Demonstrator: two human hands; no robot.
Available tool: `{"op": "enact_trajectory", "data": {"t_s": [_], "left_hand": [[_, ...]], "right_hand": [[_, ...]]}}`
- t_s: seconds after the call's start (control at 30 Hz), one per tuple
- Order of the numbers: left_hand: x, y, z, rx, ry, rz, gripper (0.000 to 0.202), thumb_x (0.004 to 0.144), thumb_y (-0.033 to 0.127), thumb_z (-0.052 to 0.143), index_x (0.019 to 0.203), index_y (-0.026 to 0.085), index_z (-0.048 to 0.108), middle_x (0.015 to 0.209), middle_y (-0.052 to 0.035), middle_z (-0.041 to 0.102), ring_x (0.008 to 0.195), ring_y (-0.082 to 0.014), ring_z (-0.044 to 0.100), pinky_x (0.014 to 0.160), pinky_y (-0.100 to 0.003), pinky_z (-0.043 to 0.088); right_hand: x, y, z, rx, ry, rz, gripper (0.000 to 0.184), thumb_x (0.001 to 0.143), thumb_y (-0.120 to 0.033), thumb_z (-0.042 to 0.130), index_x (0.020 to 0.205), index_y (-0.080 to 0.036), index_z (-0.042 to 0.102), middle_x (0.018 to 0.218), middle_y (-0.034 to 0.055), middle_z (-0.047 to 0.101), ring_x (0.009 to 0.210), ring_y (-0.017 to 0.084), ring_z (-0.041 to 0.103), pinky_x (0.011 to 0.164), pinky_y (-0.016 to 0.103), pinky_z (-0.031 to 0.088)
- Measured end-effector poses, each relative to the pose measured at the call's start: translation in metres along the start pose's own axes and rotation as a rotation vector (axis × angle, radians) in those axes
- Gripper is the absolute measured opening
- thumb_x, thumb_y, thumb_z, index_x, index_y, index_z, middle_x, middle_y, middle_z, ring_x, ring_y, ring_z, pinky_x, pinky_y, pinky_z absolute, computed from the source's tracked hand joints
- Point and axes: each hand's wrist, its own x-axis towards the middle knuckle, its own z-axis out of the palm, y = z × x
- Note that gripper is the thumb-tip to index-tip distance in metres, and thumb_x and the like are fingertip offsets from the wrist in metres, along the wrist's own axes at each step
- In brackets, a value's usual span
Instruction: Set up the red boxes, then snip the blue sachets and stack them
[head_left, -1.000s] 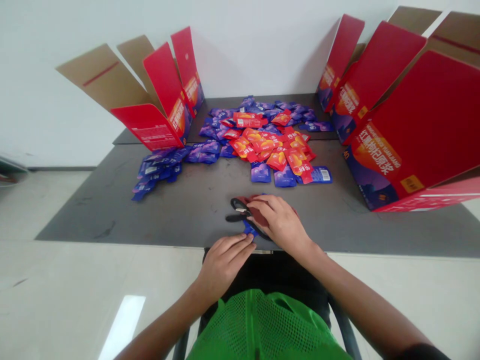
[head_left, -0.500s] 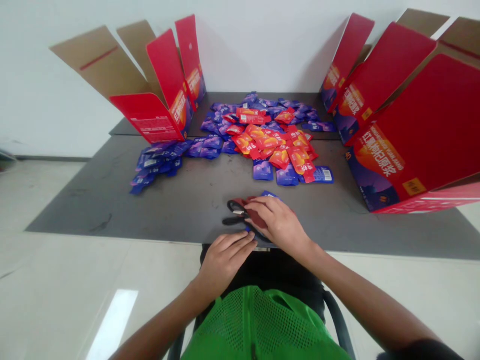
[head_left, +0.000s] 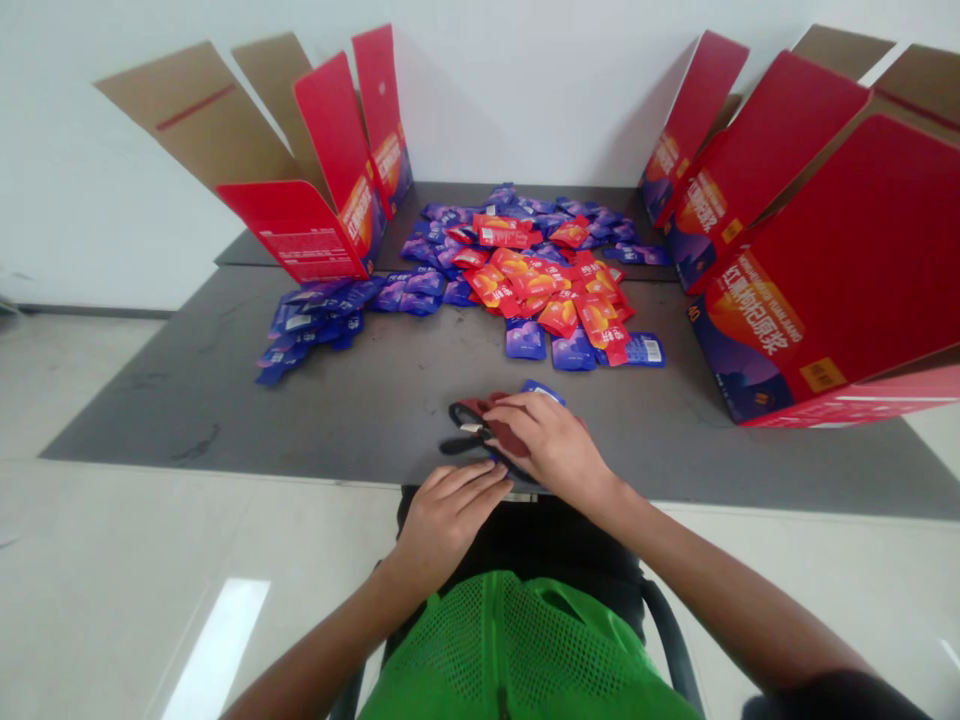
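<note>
At the table's near edge, a dark red, soft-looking item with black trim (head_left: 469, 411) lies partly under my hands. It has a black loop and a small white tag; its kind is unclear. My right hand (head_left: 556, 445) is curled over it from the right, fingertips pressed on the dark red part. My left hand (head_left: 456, 515) lies with fingers stretched out, tips touching its near side beside a bit of blue. Just beyond my right hand is a blue sachet (head_left: 543, 391), partly covered. The undersides of both hands are hidden.
Red sachets (head_left: 531, 285) lie heaped over blue sachets (head_left: 435, 245) at mid-table. Another blue pile (head_left: 300, 325) sits to the left. Open red cartons stand at left (head_left: 285, 230) and right (head_left: 780, 310). A wall (head_left: 517, 90) rises behind the grey table (head_left: 397, 380).
The view has shifted very slightly. Both hands keep nearly the same place on the dark red item, and the sachets and cartons have not moved.
</note>
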Motion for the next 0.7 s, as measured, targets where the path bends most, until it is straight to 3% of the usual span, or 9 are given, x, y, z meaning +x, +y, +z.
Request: {"op": "enact_trajectory", "data": {"t_s": [0.13,0.2,0.27,0.4,0.5,0.6,0.7], "left_hand": [[-0.001,-0.001,0.001,0.008,0.007,0.011,0.025,0.108,0.018,0.051,0.122,0.019,0.072,0.131,-0.0034,0.074,0.121,-0.0197,0.070,0.094,-0.038,0.052],[0.000,-0.001,0.002,0.015,0.020,0.008,0.026,0.109,0.018,0.050,0.121,0.019,0.073,0.131,-0.0034,0.075,0.119,-0.0195,0.070,0.093,-0.038,0.052],[0.000,0.000,0.002,0.016,0.029,0.009,0.026,0.109,0.017,0.049,0.120,0.019,0.073,0.128,-0.0036,0.076,0.117,-0.0197,0.071,0.092,-0.037,0.053],[0.001,0.001,0.001,0.005,0.022,-0.015,0.027,0.108,0.020,0.049,0.113,0.018,0.075,0.115,-0.0040,0.080,0.108,-0.0209,0.074,0.093,-0.039,0.053],[0.001,0.001,0.001,0.003,0.009,-0.007,0.026,0.107,0.017,0.051,0.118,0.019,0.075,0.124,-0.0045,0.078,0.115,-0.0206,0.072,0.094,-0.039,0.054],[0.000,0.000,0.002,0.008,0.018,0.000,0.025,0.107,0.017,0.054,0.121,0.020,0.074,0.129,-0.0039,0.076,0.119,-0.0198,0.071,0.092,-0.038,0.054],[0.000,0.000,0.003,0.010,0.034,-0.007,0.025,0.107,0.016,0.053,0.121,0.020,0.074,0.128,-0.0039,0.076,0.118,-0.0195,0.072,0.092,-0.037,0.054]], "right_hand": [[0.012,0.041,-0.019,-0.117,0.070,0.106,0.028,0.099,-0.030,0.067,0.126,-0.023,0.066,0.124,0.0121,0.068,0.112,0.029,0.065,0.096,0.048,0.056],[0.016,0.039,-0.026,-0.128,0.108,0.103,0.029,0.099,-0.029,0.066,0.128,-0.024,0.065,0.126,0.0116,0.068,0.114,0.029,0.063,0.098,0.049,0.055],[0.014,0.020,-0.023,-0.069,0.135,0.054,0.031,0.100,-0.031,0.065,0.130,-0.023,0.063,0.130,0.0110,0.067,0.118,0.028,0.062,0.100,0.047,0.055],[0.001,-0.011,-0.002,0.025,0.033,-0.074,0.028,0.102,-0.028,0.061,0.129,-0.022,0.063,0.128,0.0103,0.068,0.117,0.025,0.064,0.097,0.041,0.056],[0.003,0.010,0.001,-0.025,0.023,-0.014,0.027,0.101,-0.029,0.064,0.127,-0.023,0.065,0.125,0.0103,0.068,0.113,0.025,0.064,0.097,0.043,0.056],[0.015,0.040,-0.012,-0.127,0.059,0.060,0.027,0.099,-0.030,0.066,0.125,-0.022,0.066,0.122,0.0115,0.068,0.109,0.028,0.064,0.094,0.047,0.056],[0.019,0.034,-0.021,-0.130,0.107,0.046,0.028,0.100,-0.030,0.065,0.127,-0.023,0.065,0.125,0.0110,0.068,0.113,0.029,0.063,0.096,0.048,0.055]]}}
